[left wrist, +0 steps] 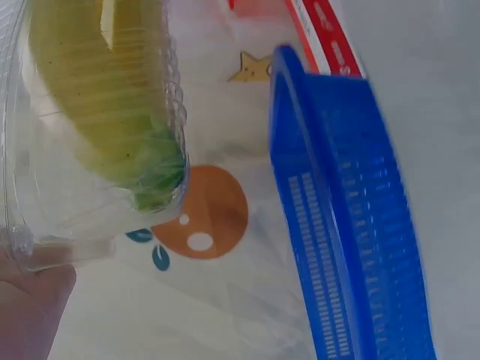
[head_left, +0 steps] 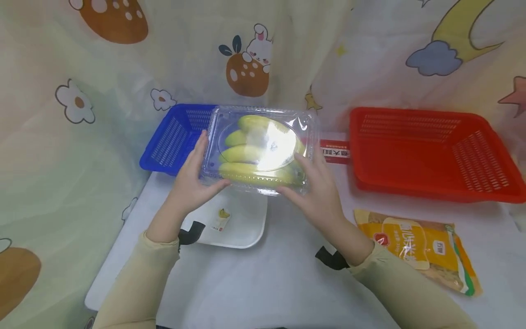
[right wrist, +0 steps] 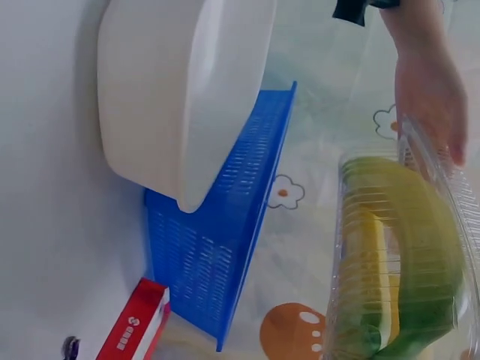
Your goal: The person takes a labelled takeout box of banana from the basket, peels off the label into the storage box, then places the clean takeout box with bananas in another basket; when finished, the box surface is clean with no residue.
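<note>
Above the white tray (head_left: 246,228) on the tabletop (head_left: 287,283), your left hand (head_left: 191,180) and right hand (head_left: 322,187) clasp the thin, slippery, crushable banana clamshell (head_left: 260,148) by its ends, so hold its stiffer rim lightly.

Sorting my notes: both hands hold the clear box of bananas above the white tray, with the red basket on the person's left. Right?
One slip: the head view shows the red basket on the person's right; the blue basket is left. Both hands, left and right, do hold the clear box of bananas above the white tray.

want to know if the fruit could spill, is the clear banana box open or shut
Shut, as far as shows: the clear box has its lid down over the bananas, held between left hand and right hand.
</note>
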Motion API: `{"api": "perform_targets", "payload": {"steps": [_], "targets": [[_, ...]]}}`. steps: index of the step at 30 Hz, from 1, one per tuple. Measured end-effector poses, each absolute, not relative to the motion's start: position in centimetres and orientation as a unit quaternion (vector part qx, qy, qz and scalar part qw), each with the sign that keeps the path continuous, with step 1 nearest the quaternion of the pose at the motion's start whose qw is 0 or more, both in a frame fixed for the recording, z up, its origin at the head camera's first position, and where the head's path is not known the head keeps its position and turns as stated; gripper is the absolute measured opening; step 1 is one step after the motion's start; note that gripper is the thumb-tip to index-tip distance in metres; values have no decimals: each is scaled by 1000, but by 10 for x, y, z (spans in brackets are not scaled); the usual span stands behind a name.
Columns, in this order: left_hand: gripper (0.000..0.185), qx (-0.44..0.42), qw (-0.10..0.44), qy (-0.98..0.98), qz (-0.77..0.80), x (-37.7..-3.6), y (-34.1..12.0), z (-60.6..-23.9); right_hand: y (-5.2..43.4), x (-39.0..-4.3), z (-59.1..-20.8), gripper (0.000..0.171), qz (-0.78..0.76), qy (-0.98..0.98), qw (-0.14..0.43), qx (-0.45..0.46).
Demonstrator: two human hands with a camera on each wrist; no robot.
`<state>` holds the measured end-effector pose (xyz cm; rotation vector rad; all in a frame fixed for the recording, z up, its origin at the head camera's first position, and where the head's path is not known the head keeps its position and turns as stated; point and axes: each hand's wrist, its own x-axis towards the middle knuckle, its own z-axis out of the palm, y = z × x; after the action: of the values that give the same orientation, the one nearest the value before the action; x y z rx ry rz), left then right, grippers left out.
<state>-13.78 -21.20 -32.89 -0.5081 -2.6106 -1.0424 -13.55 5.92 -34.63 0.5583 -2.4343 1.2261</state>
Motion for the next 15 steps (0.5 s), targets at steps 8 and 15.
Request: {"api": "perform_targets", "payload": {"steps": [8,15], "targets": [[76,-180,135,-831,-508,-159,-244,-325,25,-160,-340,66,423,-872,156,190],[74,-128,97,-826,-540,-179,-263,-324,-2,-182,-343,74,452,-868,114,171]]}}
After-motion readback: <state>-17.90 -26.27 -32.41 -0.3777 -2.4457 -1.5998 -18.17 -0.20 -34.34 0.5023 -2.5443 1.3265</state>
